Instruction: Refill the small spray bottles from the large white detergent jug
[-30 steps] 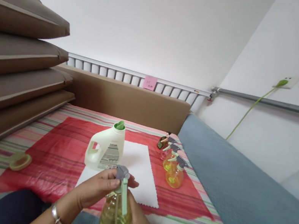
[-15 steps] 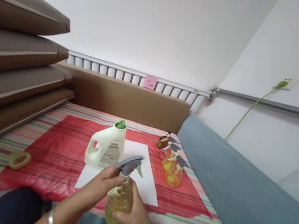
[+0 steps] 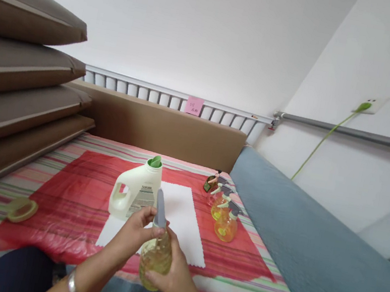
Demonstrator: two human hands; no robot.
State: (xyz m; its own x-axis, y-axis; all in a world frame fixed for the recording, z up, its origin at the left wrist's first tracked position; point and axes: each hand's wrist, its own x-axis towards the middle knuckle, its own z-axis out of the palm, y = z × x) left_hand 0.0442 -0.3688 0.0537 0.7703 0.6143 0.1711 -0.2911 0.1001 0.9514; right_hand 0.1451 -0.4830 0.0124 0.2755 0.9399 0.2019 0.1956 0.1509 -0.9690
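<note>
In front of me is a clear spray bottle (image 3: 155,265) with yellowish liquid and a grey trigger head. My right hand (image 3: 175,276) wraps round its body, thumb across the front. The fingers of my left hand (image 3: 145,228) are closed round the collar just below the trigger head, which is turned edge-on to me. Just behind my left hand stands a cream detergent jug (image 3: 136,193) with a green pouring spout at its open neck. The jug rests on a white sheet (image 3: 182,219) with a scalloped edge.
Several spray bottles (image 3: 226,228) stand in a row at the right. A pale yellow-green cap (image 3: 22,209) lies at the left on red plastic film (image 3: 60,203) over a striped cloth. Stacked brown cushions (image 3: 25,56) rise at the left; a blue padded edge (image 3: 299,240) borders the right.
The trigger head has turned from pointing right to edge-on, with my left hand round the collar. My right hand keeps its hold on the bottle. The view has shifted slightly.
</note>
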